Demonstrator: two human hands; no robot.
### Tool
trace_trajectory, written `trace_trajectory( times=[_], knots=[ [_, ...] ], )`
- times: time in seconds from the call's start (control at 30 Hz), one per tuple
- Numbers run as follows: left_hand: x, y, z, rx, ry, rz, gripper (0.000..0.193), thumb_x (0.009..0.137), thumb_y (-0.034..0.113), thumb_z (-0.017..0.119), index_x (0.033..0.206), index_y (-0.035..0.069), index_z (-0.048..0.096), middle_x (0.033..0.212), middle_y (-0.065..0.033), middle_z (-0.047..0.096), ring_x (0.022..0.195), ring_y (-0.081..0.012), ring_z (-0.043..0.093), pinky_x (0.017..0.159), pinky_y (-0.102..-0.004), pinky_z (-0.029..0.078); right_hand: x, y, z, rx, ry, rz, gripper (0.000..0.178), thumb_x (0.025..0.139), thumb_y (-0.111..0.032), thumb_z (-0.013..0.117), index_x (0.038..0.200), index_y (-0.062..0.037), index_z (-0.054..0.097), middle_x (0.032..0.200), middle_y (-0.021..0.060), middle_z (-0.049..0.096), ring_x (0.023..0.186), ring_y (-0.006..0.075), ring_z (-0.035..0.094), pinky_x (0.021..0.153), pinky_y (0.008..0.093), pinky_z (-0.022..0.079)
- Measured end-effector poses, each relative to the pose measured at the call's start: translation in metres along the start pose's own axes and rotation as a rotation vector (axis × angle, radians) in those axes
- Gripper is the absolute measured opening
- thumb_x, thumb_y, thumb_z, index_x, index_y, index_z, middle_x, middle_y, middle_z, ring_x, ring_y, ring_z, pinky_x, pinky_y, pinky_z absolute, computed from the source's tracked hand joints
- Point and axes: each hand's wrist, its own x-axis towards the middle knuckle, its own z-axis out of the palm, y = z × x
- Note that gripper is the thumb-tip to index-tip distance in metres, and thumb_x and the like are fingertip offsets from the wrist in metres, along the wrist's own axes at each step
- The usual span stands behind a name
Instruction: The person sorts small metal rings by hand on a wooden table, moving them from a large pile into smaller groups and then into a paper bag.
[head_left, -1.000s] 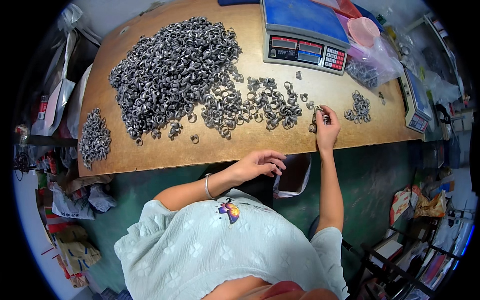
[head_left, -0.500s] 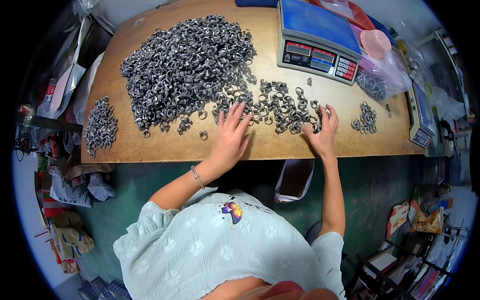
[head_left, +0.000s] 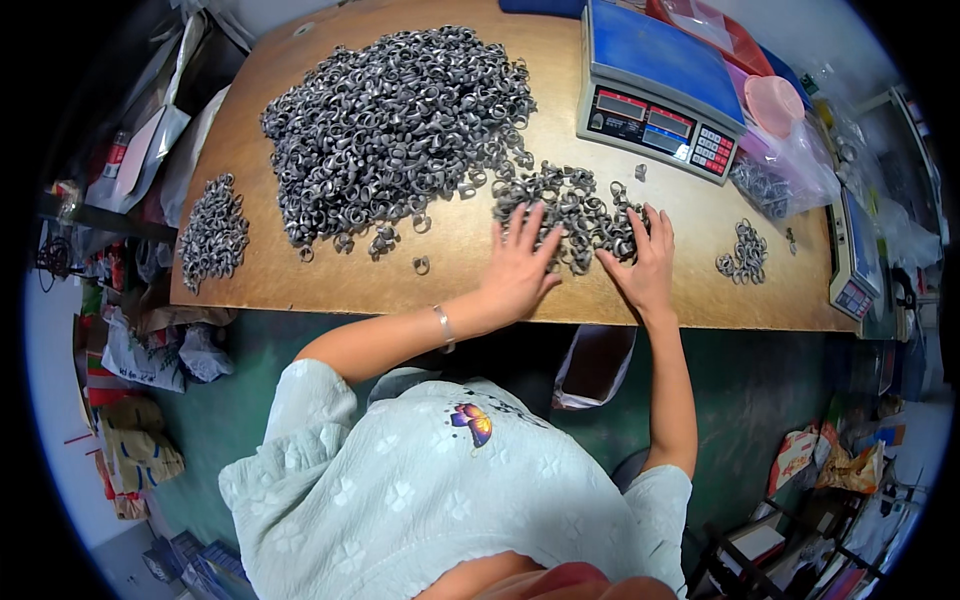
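A large heap of grey metal rings [head_left: 400, 130] covers the left and middle of the wooden table [head_left: 330, 280]. To its right lies a smaller cluster of the same rings [head_left: 575, 215], between my two hands. My left hand [head_left: 518, 262], with a bracelet on its wrist, rests against the cluster's near left side, fingers spread. At the cluster's right edge my right hand [head_left: 645, 262] curves its fingers and thumb apart around the outer rings, touching them. No ring is plainly gripped in either hand.
A blue-topped counting scale [head_left: 660, 90] stands behind the cluster. Small ring piles lie at the far left [head_left: 214, 232] and at the right [head_left: 744, 252]. Beside the scale are a pink container [head_left: 774, 104] and a plastic bag [head_left: 800, 180]. A second scale [head_left: 855, 255] sits at the right edge.
My left hand has moved right, sweeping loose rings away from the big heap, so the cluster is now more compact. My right hand stays at its right edge. The view has shifted slightly.
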Motion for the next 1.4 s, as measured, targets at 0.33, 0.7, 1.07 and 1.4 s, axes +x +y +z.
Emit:
trace_trajectory(
  times=[0.33, 0.7, 1.07, 1.4],
  knots=[
    [0.061, 0.034, 0.036, -0.114, 0.147, 0.246, 0.053, 0.085, 0.029, 0.06, 0.127, 0.001, 0.044, 0.141, -0.0254, 0.027, 0.127, -0.0561, 0.021, 0.101, -0.0625, 0.026, 0.017, 0.038, 0.005, -0.069, 0.107, 0.086, 0.051, 0.077, -0.025, 0.071, 0.119, -0.0015, 0.054, 0.124, 0.0246, 0.046, 0.119, 0.0415, 0.039, 0.097, 0.0475, 0.036],
    [0.058, -0.014, -0.022, -0.07, 0.174, -0.018, 0.049, 0.079, 0.015, 0.064, 0.124, 0.006, 0.048, 0.138, -0.0216, 0.034, 0.129, -0.0444, 0.029, 0.105, -0.0563, 0.026, -0.012, -0.026, -0.025, -0.119, -0.218, -0.029, 0.063, 0.072, -0.038, 0.072, 0.128, -0.0168, 0.051, 0.139, 0.0147, 0.036, 0.131, 0.0391, 0.026, 0.106, 0.056, 0.017],
    [0.037, -0.056, -0.034, -0.215, 0.113, -0.011, 0.037, 0.072, 0.006, 0.068, 0.105, 0.003, 0.05, 0.114, -0.0147, 0.047, 0.105, -0.0333, 0.048, 0.09, -0.0386, 0.043, 0.021, -0.034, 0.0, -0.03, 0.068, -0.033, 0.03, 0.077, -0.013, 0.065, 0.107, -0.0087, 0.062, 0.113, 0.0119, 0.053, 0.114, 0.0299, 0.045, 0.099, 0.0471, 0.027],
    [0.034, -0.055, -0.028, -0.336, 0.16, 0.041, 0.035, 0.071, -0.002, 0.066, 0.102, 0.003, 0.051, 0.116, -0.0164, 0.047, 0.112, -0.0364, 0.046, 0.094, -0.0395, 0.042, 0.045, -0.068, 0.02, 0.015, 0.034, -0.137, 0.01, 0.073, -0.011, 0.066, 0.082, -0.0067, 0.063, 0.092, 0.0071, 0.057, 0.094, 0.0251, 0.051, 0.086, 0.0405, 0.035]
  ],
)
